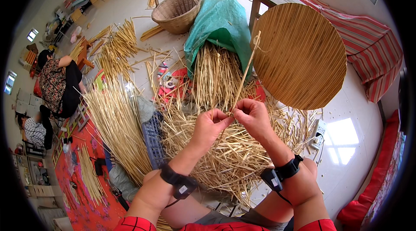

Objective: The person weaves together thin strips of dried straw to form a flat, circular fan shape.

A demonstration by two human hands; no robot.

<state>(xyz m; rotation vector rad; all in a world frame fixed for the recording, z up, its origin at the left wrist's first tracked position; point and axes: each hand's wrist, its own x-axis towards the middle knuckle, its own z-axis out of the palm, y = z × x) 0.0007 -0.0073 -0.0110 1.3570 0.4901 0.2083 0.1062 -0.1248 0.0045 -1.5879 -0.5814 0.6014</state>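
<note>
A long pale straw stalk (pixel 245 71) slants up and to the right between my two hands, its frayed tip rising in front of a round slatted panel (pixel 299 55). My left hand (pixel 209 128) pinches it low down with thumb and forefinger. Close beside it, my right hand (pixel 251 116) also grips the stalk with its fingertips, and the two hands nearly touch. Beneath them spreads a loose heap of cut straw pieces (pixel 225 161). Just beyond, a green sack (pixel 223 16) lies with its mouth toward me, full of straw stalks (pixel 216 75).
A long straw bundle (pixel 117 127) leans on a blue plastic crate (pixel 153 138) at my left. A wicker basket (pixel 175 14) stands behind. Two people (pixel 60 79) sit at far left by a red mat (pixel 82 179). On the right floor lies a power strip (pixel 318 133).
</note>
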